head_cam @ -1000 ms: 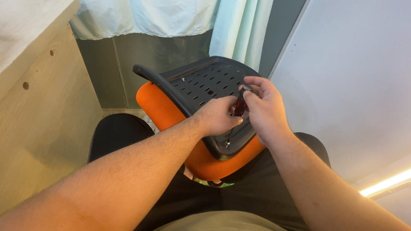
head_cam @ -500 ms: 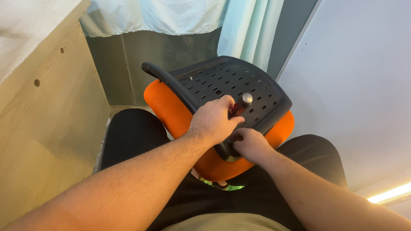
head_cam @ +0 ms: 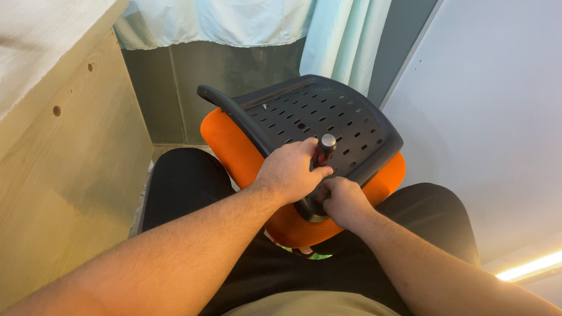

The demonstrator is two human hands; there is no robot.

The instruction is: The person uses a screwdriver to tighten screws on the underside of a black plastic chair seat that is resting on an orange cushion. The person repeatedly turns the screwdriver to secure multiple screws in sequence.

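Two hands on the job: left hand (head_cam: 291, 171) grips the screwdriver (head_cam: 324, 150) upright, right hand (head_cam: 343, 203) just below clamps the perforated chair seat pan's (head_cam: 316, 118) rim; fastening looks underway, turning calls for steady downward pressure.

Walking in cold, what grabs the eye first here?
The bright orange chair seat with its black perforated plastic shell, resting on the person's lap at the centre. On it, the left hand grips a screwdriver with a black and red handle, and the right hand presses close beside it. A pale wooden cabinet stands at left.
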